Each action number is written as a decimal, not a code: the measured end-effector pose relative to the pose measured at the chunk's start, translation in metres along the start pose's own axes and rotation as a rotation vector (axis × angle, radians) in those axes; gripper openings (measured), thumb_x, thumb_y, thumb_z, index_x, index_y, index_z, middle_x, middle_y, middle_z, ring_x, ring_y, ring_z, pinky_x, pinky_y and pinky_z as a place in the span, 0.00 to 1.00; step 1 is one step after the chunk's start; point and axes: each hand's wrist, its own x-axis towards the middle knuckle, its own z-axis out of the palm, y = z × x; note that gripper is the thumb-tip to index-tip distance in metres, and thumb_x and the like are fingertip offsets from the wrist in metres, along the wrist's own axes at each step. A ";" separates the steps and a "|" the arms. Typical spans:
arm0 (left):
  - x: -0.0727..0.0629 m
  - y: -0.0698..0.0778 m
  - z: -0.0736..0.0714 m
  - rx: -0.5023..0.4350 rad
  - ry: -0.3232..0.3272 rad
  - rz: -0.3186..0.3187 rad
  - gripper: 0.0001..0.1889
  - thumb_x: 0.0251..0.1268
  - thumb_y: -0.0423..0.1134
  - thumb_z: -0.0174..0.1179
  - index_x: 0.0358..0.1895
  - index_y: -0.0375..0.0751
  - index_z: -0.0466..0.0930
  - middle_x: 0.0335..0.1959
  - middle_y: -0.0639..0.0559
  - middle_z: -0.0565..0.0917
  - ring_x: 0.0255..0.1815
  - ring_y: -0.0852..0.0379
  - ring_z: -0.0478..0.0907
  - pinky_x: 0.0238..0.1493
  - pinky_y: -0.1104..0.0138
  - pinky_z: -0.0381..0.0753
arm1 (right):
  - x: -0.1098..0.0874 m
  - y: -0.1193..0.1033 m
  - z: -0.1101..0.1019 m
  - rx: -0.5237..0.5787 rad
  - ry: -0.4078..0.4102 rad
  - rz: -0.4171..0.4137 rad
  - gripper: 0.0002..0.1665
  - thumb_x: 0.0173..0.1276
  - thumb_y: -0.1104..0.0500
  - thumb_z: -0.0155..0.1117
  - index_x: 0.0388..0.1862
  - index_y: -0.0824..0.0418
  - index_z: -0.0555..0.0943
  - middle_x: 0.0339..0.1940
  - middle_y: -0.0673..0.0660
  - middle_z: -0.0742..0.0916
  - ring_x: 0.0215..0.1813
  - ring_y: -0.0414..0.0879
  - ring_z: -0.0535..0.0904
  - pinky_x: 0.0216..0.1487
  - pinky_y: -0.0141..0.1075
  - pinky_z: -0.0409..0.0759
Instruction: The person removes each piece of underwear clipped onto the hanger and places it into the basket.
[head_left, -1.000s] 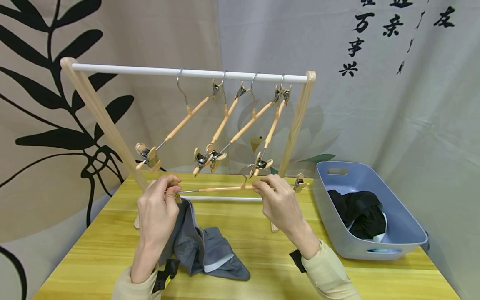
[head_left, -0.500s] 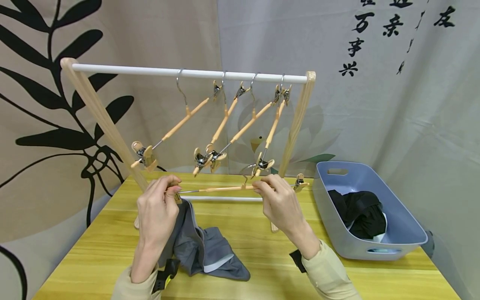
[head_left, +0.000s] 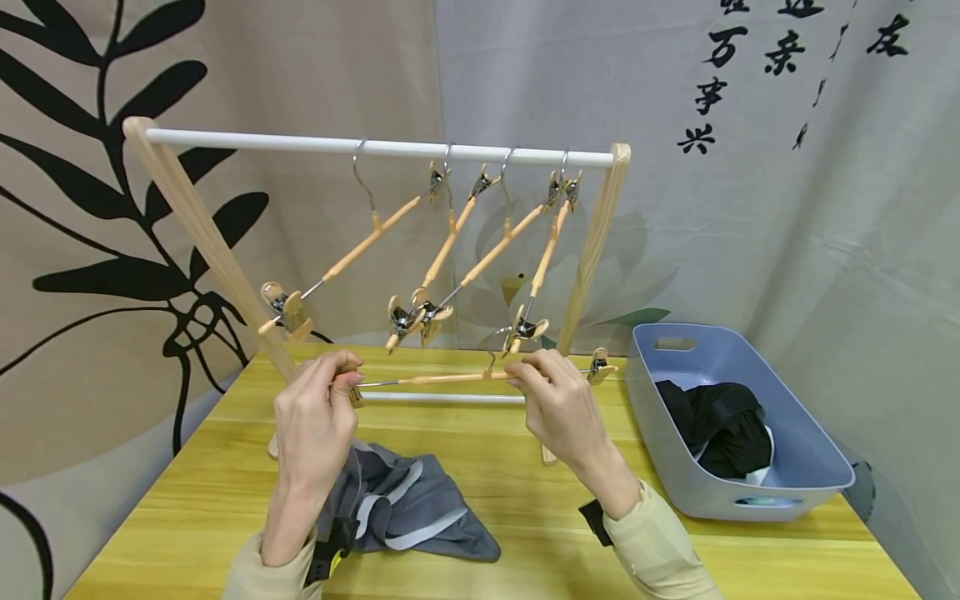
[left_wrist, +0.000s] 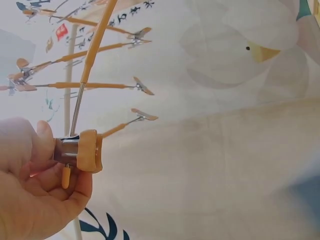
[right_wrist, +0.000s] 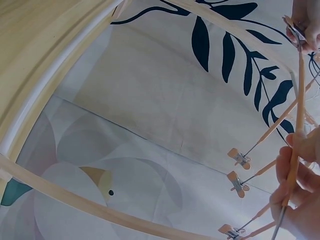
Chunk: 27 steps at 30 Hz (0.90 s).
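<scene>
A wooden clip hanger with a metal hook is held level above the table. My left hand pinches the clip at its left end, thumb on one side and fingers on the other. My right hand grips the wooden bar right of the hook, its fingers curled round it in the right wrist view. Another clip sticks out beyond that hand. Below, a crumpled grey garment with pale edging lies on the table, partly behind my left wrist and apart from the hanger.
A rack with a white rail and wooden legs stands behind my hands. Several clip hangers hang from it, their near ends above my hands. A blue-grey basket with black clothing inside stands on the right of the wooden table.
The grey garment has dropped from the hanger's left clip onto the table and slumped into folds. The leftmost hanger on the rack has swung slightly. Both hands stay put.
</scene>
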 end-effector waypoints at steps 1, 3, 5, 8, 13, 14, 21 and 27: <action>0.000 0.000 0.000 -0.002 -0.006 0.000 0.02 0.55 0.24 0.61 0.31 0.31 0.81 0.25 0.41 0.84 0.26 0.46 0.79 0.30 0.58 0.73 | 0.000 0.000 0.000 0.000 0.000 -0.001 0.05 0.66 0.65 0.60 0.34 0.62 0.83 0.32 0.55 0.82 0.32 0.46 0.77 0.31 0.34 0.74; -0.001 0.000 0.000 0.003 -0.029 -0.001 0.02 0.56 0.24 0.60 0.31 0.31 0.81 0.25 0.41 0.83 0.26 0.48 0.79 0.30 0.60 0.74 | -0.001 0.000 0.000 -0.001 -0.004 -0.001 0.05 0.67 0.65 0.59 0.34 0.62 0.83 0.32 0.55 0.82 0.32 0.46 0.77 0.32 0.34 0.74; -0.001 0.001 -0.001 0.005 -0.058 -0.004 0.02 0.57 0.24 0.60 0.32 0.30 0.80 0.24 0.42 0.82 0.25 0.49 0.78 0.30 0.61 0.74 | -0.001 0.000 0.000 -0.002 -0.011 0.001 0.05 0.66 0.65 0.60 0.34 0.62 0.83 0.32 0.55 0.82 0.32 0.46 0.77 0.32 0.34 0.74; -0.002 0.001 -0.002 0.017 -0.116 -0.024 0.01 0.59 0.24 0.58 0.33 0.29 0.79 0.25 0.42 0.80 0.24 0.52 0.77 0.29 0.62 0.75 | -0.001 0.000 0.000 -0.007 -0.023 0.005 0.04 0.64 0.67 0.62 0.34 0.62 0.83 0.32 0.55 0.82 0.31 0.46 0.77 0.32 0.34 0.73; -0.005 0.001 -0.001 0.038 -0.182 -0.072 0.05 0.65 0.26 0.53 0.38 0.26 0.77 0.28 0.40 0.78 0.29 0.48 0.76 0.31 0.56 0.76 | -0.001 0.001 0.000 -0.020 -0.029 0.003 0.06 0.59 0.70 0.65 0.34 0.62 0.83 0.31 0.55 0.82 0.31 0.46 0.76 0.31 0.34 0.73; -0.005 0.002 -0.001 0.047 -0.184 -0.074 0.06 0.66 0.27 0.52 0.39 0.25 0.77 0.29 0.39 0.78 0.30 0.46 0.76 0.32 0.55 0.76 | -0.001 0.001 0.001 -0.024 -0.026 -0.002 0.06 0.58 0.70 0.65 0.33 0.62 0.83 0.31 0.55 0.82 0.30 0.46 0.76 0.31 0.34 0.73; -0.008 0.004 0.007 0.140 -0.106 0.011 0.11 0.67 0.28 0.52 0.47 0.25 0.78 0.44 0.34 0.80 0.46 0.37 0.76 0.44 0.49 0.78 | -0.003 0.005 0.005 -0.036 -0.015 -0.014 0.09 0.54 0.73 0.67 0.32 0.62 0.84 0.30 0.55 0.82 0.29 0.46 0.75 0.29 0.34 0.72; -0.008 0.011 0.020 0.109 0.053 0.347 0.11 0.70 0.34 0.52 0.42 0.30 0.82 0.40 0.38 0.83 0.42 0.41 0.80 0.44 0.55 0.81 | -0.004 0.004 0.007 -0.067 -0.035 -0.030 0.07 0.55 0.71 0.67 0.31 0.60 0.84 0.28 0.55 0.81 0.28 0.45 0.74 0.28 0.33 0.70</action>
